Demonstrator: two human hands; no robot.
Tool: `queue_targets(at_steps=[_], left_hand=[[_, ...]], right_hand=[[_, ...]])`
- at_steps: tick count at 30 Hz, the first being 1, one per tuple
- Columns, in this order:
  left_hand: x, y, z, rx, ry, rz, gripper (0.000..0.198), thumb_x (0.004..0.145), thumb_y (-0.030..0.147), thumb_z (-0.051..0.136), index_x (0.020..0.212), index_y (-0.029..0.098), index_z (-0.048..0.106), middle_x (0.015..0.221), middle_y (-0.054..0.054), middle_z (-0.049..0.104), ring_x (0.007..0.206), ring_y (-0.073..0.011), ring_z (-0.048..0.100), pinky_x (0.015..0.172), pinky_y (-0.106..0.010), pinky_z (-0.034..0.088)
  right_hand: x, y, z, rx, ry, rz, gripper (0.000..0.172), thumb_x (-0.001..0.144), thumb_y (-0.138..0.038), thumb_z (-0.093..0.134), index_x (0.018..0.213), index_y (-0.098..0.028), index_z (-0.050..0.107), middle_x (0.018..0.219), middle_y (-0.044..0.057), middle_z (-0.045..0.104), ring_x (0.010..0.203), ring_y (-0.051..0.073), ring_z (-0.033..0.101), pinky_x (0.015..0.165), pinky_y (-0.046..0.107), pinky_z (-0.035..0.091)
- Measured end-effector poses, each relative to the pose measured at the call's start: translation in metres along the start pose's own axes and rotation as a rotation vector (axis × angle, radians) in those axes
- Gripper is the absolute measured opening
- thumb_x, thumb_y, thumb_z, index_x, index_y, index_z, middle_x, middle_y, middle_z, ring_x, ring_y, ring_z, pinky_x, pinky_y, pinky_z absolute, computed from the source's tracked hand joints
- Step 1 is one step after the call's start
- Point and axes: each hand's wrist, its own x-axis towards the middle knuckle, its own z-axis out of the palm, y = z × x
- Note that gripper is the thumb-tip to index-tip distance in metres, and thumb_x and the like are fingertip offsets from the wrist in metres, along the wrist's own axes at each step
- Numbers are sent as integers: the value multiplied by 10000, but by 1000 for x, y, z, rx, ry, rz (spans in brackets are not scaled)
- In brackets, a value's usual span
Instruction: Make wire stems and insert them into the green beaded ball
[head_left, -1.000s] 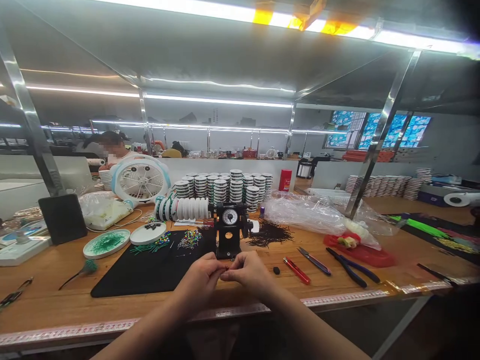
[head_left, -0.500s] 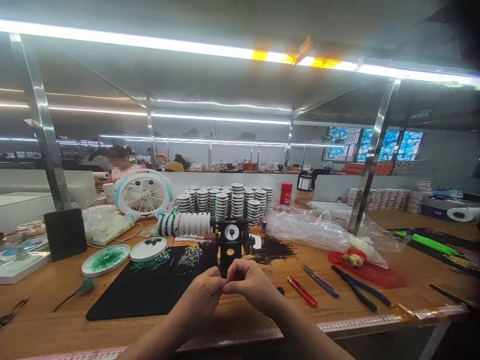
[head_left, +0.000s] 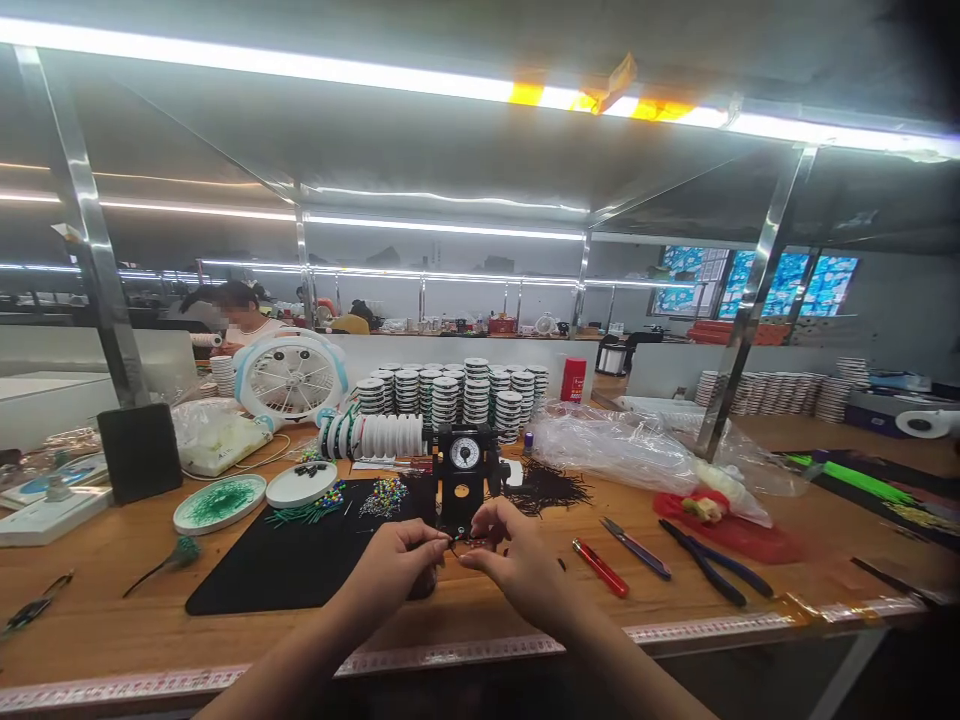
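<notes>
My left hand (head_left: 401,562) pinches a thin dark strand (head_left: 454,546) between thumb and forefinger, just in front of the black winding device with a round dial (head_left: 465,455). Close beside it, my right hand (head_left: 517,560) has its thumb and curled fingers closed around something small at the strand's other end; that piece is too small to make out. Beneath and left of my hands lies a black mat (head_left: 277,575), with small coloured beads (head_left: 386,497) and green strands (head_left: 304,510) on it. White spools (head_left: 375,437) sit on the device's shaft.
Right of my hands lie a red cutter (head_left: 600,567), thread snips (head_left: 636,548) and dark-handled pliers (head_left: 709,562). Black strands (head_left: 555,487) are heaped behind. Two white dishes, one with green bits (head_left: 220,503), stand left. Stacked spools (head_left: 476,395) and a fan (head_left: 291,375) line the back.
My hands have drawn slightly apart, and the fingers of my right hand have opened a little around the small piece. The dark strand now shows between them. The view has shifted slightly.
</notes>
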Motion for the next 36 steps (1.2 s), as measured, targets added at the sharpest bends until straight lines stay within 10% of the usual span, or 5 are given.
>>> queue_targets(at_steps=[15,36], left_hand=[[0,-2,0,-103,-50,-88,363,605,404,751,672,91,581,469,62,378,417,-32,270,449,-220,133],[0,-9,-2,243,-8,61,306,695,431,621,662,130,576,498,47,403,456,-89,344,464,-234,242]], right_hand=[[-10,11,29,154,67,-137,81,731,-233,639,686,-181,682,706,20,587,657,122,533,578,227,394],[1,8,27,267,-91,185,160,587,-261,732,602,-142,627,601,1,580,568,107,482,550,226,353]])
